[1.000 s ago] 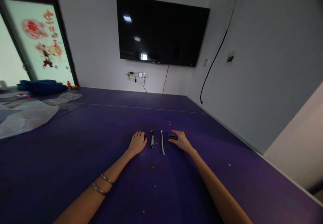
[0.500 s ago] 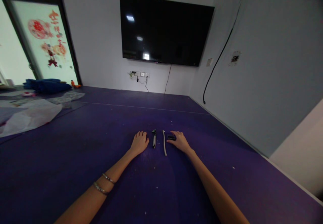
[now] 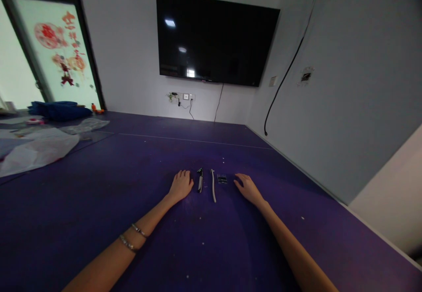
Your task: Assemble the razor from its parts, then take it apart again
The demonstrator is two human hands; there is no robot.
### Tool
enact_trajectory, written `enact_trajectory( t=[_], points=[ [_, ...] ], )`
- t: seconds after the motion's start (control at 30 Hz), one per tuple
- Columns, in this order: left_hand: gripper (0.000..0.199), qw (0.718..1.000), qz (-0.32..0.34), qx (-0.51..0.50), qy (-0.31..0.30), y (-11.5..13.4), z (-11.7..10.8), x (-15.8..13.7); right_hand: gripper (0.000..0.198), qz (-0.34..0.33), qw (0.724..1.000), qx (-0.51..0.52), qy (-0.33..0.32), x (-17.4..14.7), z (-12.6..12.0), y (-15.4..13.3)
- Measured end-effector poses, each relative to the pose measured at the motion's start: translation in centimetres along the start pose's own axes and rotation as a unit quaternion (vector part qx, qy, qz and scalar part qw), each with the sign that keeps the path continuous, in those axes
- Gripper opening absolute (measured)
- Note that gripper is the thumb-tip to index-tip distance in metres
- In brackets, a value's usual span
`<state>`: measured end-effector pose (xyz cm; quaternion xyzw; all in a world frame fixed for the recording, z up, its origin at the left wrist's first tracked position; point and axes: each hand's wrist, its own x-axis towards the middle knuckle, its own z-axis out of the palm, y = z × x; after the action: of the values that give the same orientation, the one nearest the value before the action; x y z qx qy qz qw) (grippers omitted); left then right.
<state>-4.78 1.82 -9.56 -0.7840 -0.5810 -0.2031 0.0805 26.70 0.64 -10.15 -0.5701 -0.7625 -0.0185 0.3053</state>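
My left hand (image 3: 181,185) rests palm down on the purple surface (image 3: 158,243), fingers spread and nothing in it. Just to its right lies a razor (image 3: 200,181), dark with a pale grey handle. Beside the razor is a slim whitish stick (image 3: 213,186), slightly curved, which looks like a toothbrush. To the right of that sits a small clear and dark flat case (image 3: 222,179), its contents too small to make out. My right hand (image 3: 248,187) lies open further right, its fingertips apart from the case.
A blue folded cloth (image 3: 61,111) and crumpled clear plastic (image 3: 49,145) lie at the far left. A black cable (image 3: 290,66) hangs down the right wall. A television (image 3: 216,39) is mounted ahead, above wall sockets (image 3: 186,96). White specks dot the surface.
My right hand has let go of the small case and moved right, leaving it on the surface. The left hand stays beside the razor.
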Motion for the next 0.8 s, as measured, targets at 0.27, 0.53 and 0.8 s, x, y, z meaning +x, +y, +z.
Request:
enact_trajectory(
  t=[0.27,0.53,0.8],
  points=[
    [0.037,1.0,0.013,0.017,-0.01,-0.2,0.2,0.1,0.043,0.02,0.997,-0.056,-0.039,-2.2,-0.5,0.8],
    [0.04,0.999,0.007,0.018,-0.039,-0.2,-0.3,0.1,0.043,0.034,0.996,-0.06,-0.052,-2.2,-0.9,0.2],
    [0.039,0.999,0.007,0.004,-0.04,-0.2,-0.4,0.0,0.042,0.031,0.997,-0.059,-0.044,-2.3,-0.9,0.1]
  ],
)
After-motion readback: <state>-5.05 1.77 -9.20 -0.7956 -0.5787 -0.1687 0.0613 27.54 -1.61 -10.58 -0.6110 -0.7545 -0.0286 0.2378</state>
